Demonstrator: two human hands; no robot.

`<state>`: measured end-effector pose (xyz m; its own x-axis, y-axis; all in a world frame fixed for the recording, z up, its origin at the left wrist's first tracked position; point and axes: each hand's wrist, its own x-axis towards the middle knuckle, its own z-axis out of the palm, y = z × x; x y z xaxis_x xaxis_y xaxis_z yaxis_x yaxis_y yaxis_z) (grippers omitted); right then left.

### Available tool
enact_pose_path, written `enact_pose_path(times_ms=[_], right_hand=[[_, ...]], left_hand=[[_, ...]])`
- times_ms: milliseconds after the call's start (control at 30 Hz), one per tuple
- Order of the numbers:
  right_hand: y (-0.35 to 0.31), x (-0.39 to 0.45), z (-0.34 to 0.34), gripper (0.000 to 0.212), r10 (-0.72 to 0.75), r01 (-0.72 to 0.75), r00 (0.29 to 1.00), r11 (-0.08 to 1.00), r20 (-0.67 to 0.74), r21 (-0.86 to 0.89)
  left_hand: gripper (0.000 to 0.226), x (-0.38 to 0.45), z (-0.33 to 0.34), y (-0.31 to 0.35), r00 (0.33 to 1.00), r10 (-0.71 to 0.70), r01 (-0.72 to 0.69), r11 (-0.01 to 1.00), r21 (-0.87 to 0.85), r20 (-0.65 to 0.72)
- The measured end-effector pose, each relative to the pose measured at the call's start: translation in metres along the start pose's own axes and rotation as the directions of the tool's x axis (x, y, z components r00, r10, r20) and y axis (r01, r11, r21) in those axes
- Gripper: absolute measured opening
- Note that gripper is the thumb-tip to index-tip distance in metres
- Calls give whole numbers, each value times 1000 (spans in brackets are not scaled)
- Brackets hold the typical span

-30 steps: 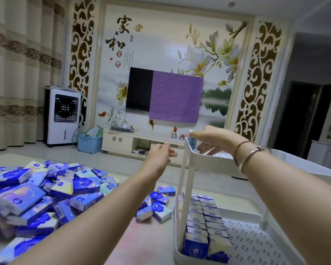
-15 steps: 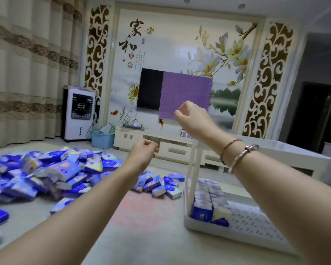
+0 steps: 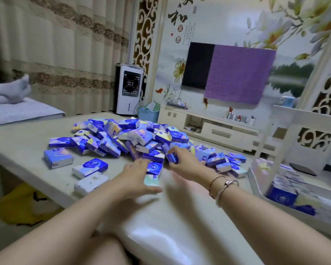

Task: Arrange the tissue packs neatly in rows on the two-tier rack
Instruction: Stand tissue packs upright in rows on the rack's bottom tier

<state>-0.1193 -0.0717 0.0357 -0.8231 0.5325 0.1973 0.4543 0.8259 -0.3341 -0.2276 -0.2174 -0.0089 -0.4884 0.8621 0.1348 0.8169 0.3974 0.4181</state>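
A big heap of blue and white tissue packs (image 3: 134, 138) lies on the pale table (image 3: 180, 222). At the heap's near edge, my left hand (image 3: 136, 176) holds one tissue pack (image 3: 153, 172) between thumb and fingers. My right hand (image 3: 185, 162), with bracelets on the wrist, pinches another tissue pack (image 3: 172, 157) just right of it. The white two-tier rack (image 3: 256, 180) stands at the right, blurred. Rows of packs (image 3: 284, 188) fill the left part of its lower tier. Its upper tier (image 3: 306, 115) shows only its front edge.
Loose packs (image 3: 90, 168) lie apart from the heap near the table's left edge. A yellow thing (image 3: 17, 205) sits on the floor below that edge. A person's socked feet (image 3: 10, 90) rest on a couch at far left. My knee (image 3: 103, 251) is at the bottom.
Both hands have dropped from the top of the rack to the heap and each has taken hold of a pack. The view has swung left and down.
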Motion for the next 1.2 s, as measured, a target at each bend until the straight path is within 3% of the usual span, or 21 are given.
enact_pose_path(times_ms=[167, 267, 367, 467, 600, 700, 900, 1033, 1133, 1200], right_hand=[[4, 18, 26, 46, 12, -16, 998, 997, -56, -79], [12, 30, 36, 50, 63, -59, 997, 994, 35, -95], [18, 37, 42, 48, 53, -50, 996, 997, 73, -51], [20, 34, 41, 38, 25, -25, 1000, 999, 11, 26], [28, 18, 30, 18, -6, 28, 990, 988, -142, 153], [44, 1, 24, 16, 60, 7, 979, 947, -197, 322], [81, -37, 11, 22, 272, -102, 950, 737, -155, 668], [109, -65, -6, 27, 403, -163, 897, 683, -181, 712], [126, -88, -22, 30, 426, -187, 887, 684, -178, 705], [136, -100, -32, 36, 412, -194, 895, 707, -173, 680]], left_hand=[[67, 7, 24, -5, 989, 18, -14, 1000, 23, -146], [53, 12, 27, -3, 974, 31, -29, 999, 14, -224], [67, 20, 28, -4, 973, 18, -13, 1000, 21, -228], [90, 29, 26, -3, 987, -19, 22, 1000, 18, -157], [92, 35, 24, 8, 992, -33, 44, 995, 95, -118], [97, 33, 28, 18, 996, -23, 32, 994, 106, -86], [97, 25, 35, 45, 985, 161, -151, 978, -146, 57], [77, 24, 44, 76, 962, 272, -253, 881, -399, -11], [82, 25, 50, 100, 968, 250, -214, 843, -493, 8], [74, 28, 52, 115, 973, 231, -198, 828, -525, -3]])
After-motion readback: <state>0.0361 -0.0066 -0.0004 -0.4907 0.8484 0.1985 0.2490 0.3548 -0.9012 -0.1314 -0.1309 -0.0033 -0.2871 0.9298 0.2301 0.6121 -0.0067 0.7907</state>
